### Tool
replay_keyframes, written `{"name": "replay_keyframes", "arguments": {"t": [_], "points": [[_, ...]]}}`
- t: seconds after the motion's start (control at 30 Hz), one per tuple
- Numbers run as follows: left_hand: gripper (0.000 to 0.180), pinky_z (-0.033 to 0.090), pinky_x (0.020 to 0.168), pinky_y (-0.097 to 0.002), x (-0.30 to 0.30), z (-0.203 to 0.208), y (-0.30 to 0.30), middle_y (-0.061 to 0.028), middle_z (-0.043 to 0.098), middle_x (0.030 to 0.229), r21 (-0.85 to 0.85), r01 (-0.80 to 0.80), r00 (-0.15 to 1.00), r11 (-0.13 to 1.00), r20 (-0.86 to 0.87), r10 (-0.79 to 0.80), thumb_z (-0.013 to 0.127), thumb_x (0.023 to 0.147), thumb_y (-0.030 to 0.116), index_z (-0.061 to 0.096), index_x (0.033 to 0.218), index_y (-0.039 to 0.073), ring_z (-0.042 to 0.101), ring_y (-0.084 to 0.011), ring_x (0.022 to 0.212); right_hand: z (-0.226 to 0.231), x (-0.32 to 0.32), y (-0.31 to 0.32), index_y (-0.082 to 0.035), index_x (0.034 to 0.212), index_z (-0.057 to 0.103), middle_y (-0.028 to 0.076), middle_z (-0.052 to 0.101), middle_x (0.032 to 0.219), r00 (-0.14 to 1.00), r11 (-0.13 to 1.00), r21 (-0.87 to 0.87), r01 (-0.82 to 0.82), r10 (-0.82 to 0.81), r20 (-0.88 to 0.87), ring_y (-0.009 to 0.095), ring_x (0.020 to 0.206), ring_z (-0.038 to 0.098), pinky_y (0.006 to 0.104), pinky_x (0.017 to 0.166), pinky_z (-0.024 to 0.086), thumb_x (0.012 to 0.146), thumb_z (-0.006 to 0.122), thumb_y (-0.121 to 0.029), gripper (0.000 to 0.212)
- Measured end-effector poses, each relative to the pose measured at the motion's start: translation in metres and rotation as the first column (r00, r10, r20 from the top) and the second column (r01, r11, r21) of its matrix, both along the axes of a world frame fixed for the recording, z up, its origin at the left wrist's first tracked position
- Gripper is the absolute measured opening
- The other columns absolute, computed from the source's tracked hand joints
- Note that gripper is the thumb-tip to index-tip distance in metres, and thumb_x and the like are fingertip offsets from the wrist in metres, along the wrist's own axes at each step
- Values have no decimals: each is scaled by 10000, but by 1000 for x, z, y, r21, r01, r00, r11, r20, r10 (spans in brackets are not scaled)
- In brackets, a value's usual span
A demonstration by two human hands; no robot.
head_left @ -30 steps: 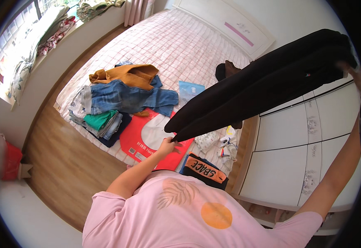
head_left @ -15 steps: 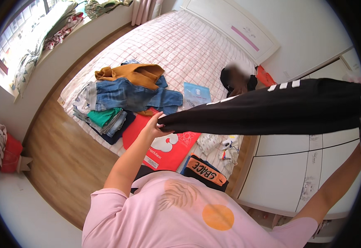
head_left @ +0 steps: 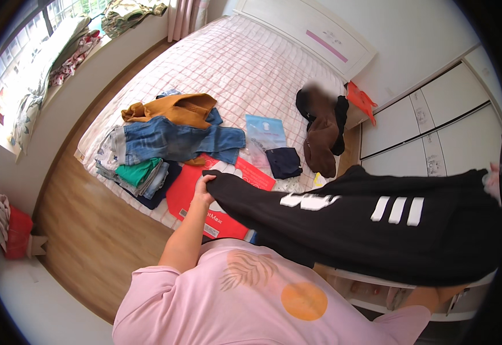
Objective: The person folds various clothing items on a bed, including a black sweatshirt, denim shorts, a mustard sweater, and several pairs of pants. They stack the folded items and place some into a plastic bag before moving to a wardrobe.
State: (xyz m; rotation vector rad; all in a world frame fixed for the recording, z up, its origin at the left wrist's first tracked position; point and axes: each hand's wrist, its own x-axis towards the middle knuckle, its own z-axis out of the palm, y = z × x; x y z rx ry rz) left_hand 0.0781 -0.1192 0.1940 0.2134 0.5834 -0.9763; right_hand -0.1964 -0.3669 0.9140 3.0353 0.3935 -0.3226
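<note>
I hold a pair of black trousers stretched sideways in front of me, with white stripes and white patches on the side turned up. My left hand is closed around the narrow leg end, fingers partly hidden by the cloth. At the wide end, by the right rim of the picture, a blurry bit of my right hand shows at the trousers' upper edge. My right forearm passes behind the cloth. Beneath my left hand a red plastic bag lies on the bed, partly covered by the trouser leg.
On the checked bed lie blue jeans, a mustard garment, a folded stack with a green piece, a clear blue-topped bag, a navy folded garment and brown and black clothing. A white cabinet stands right.
The trousers have come down and toward me, their wide end sagging lower, so more of their white markings shows. The navy and brown clothes behind are uncovered. My left hand has moved slightly left and down.
</note>
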Motion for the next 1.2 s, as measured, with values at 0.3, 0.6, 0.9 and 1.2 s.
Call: {"name": "replay_keyframes", "arguments": {"t": [0.3, 0.6, 0.9, 1.2], "points": [[309, 515, 786, -369, 63, 281, -25, -160, 636, 977, -167, 239, 840, 957, 529, -118, 506, 804, 165, 585, 1018, -43, 627, -277, 859, -108, 28, 85, -127, 841, 614, 29, 628, 809, 981, 973, 218, -71, 29, 191, 213, 777, 624, 404, 788, 458, 675, 605, -35, 190], [490, 336, 975, -281, -58, 402, -38, -72, 432, 1293, 106, 521, 67, 847, 984, -165, 473, 935, 208, 301, 1348, 9, 412, -140, 1165, -205, 69, 72, -69, 877, 570, 67, 578, 727, 846, 985, 162, -64, -33, 532, 276, 630, 567, 362, 570, 455, 569, 637, 41, 334], [892, 231, 1042, -322, -58, 378, -44, -84, 353, 1345, 92, 562, -145, 822, 989, -12, 729, 692, 175, 196, 1387, 7, 317, -184, 1250, -229, 86, 50, -44, 1059, 497, 140, 539, 941, 781, 973, 212, -90, -63, 622, 302, 891, 533, 369, 780, 433, 642, 656, -22, 446], [825, 348, 966, -297, -59, 337, -65, -84, 471, 1244, 284, 558, -85, 780, 954, -287, 721, 664, 9, 274, 1358, 6, 436, -166, 1142, -265, 73, 7, -19, 918, 607, 75, 639, 789, 909, 603, 680, 417, -263, -324, 120, 725, 600, 252, 663, 464, 726, 629, -143, 229]]}}
